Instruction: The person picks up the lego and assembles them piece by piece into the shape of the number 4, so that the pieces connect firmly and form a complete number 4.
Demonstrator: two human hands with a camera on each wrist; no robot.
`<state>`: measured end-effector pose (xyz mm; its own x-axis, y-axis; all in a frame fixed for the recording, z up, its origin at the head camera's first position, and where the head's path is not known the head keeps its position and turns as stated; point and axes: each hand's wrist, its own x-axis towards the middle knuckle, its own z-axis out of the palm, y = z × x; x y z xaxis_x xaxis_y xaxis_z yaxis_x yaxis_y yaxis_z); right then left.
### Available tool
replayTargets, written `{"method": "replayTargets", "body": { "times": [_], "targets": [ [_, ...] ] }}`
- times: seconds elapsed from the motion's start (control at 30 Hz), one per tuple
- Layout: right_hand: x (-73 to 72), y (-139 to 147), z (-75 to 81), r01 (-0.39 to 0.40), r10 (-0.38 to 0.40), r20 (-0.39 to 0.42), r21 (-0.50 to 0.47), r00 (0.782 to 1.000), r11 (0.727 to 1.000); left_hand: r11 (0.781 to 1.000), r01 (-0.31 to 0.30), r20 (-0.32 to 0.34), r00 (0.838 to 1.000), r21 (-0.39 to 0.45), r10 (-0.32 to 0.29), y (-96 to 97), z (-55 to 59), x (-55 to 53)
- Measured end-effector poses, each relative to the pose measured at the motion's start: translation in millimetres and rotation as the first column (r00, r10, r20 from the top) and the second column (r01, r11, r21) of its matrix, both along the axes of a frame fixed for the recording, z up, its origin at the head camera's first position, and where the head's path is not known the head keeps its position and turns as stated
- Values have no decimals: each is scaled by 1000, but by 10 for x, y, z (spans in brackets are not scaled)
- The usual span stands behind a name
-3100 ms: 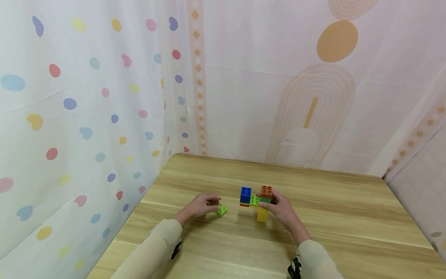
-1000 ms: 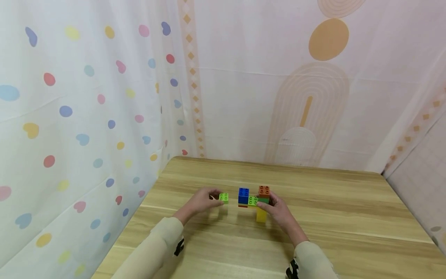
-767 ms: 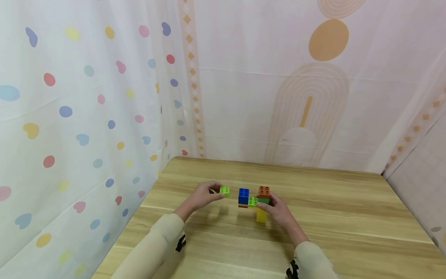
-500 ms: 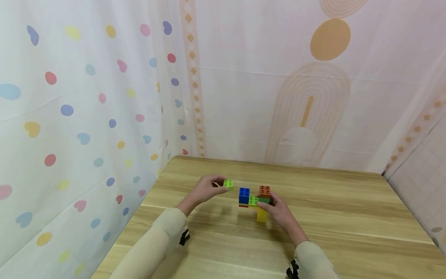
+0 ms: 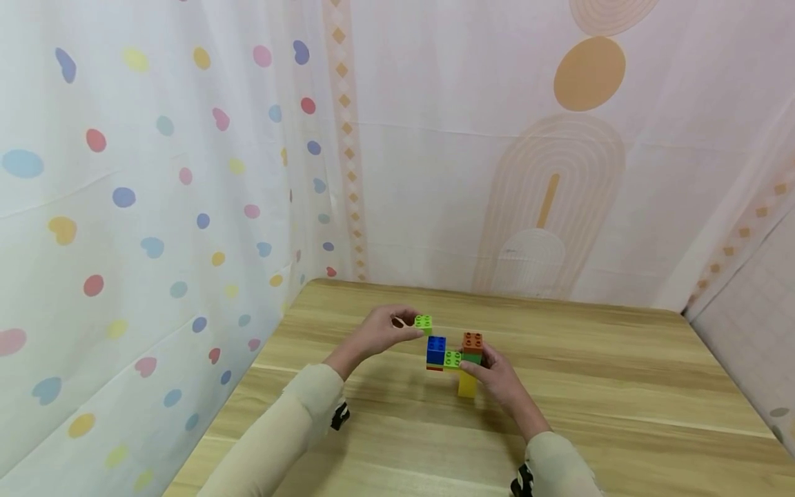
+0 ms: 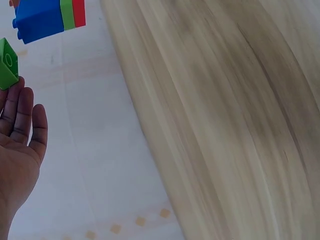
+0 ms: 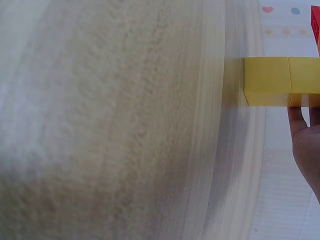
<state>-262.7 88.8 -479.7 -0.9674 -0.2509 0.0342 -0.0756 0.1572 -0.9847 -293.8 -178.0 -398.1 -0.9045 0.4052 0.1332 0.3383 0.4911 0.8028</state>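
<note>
My left hand [image 5: 386, 329] pinches a lime-green brick [image 5: 423, 324] by its sides, just above and behind the blue brick [image 5: 436, 349] in the head view. The left wrist view shows that green brick's hollow underside [image 6: 8, 62] beside the blue brick [image 6: 40, 20]. My right hand [image 5: 497, 373] grips a stacked brick structure near its upper right. It has a yellow base [image 5: 467, 385], a flat lime-green piece [image 5: 453, 358] reaching left, an orange-brown brick [image 5: 473, 342] on top at right, and the blue brick at left with a red piece [image 5: 434, 368] beneath it.
The wooden table [image 5: 590, 386] carries the yellow base, seen standing on it in the right wrist view. A dotted curtain [image 5: 155, 207] hangs along the left side, and a pale patterned curtain [image 5: 435, 207] hangs behind the table's far edge.
My left hand has picked up the lime-green brick from the table, then raised it and carried it right, to the blue brick. My right hand and the structure have stayed in place.
</note>
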Motion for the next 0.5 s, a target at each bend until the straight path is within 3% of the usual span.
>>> {"method": "replayTargets", "body": {
  "times": [0.23, 0.5],
  "targets": [
    [9, -2, 7, -3, 3, 10, -2, 1000, 1000, 998, 60, -19, 998, -5, -60, 96, 11, 16],
    [13, -1, 23, -15, 15, 8, -21, 1000, 1000, 996, 88, -46, 995, -30, -90, 162, 0, 43]
  ]
}}
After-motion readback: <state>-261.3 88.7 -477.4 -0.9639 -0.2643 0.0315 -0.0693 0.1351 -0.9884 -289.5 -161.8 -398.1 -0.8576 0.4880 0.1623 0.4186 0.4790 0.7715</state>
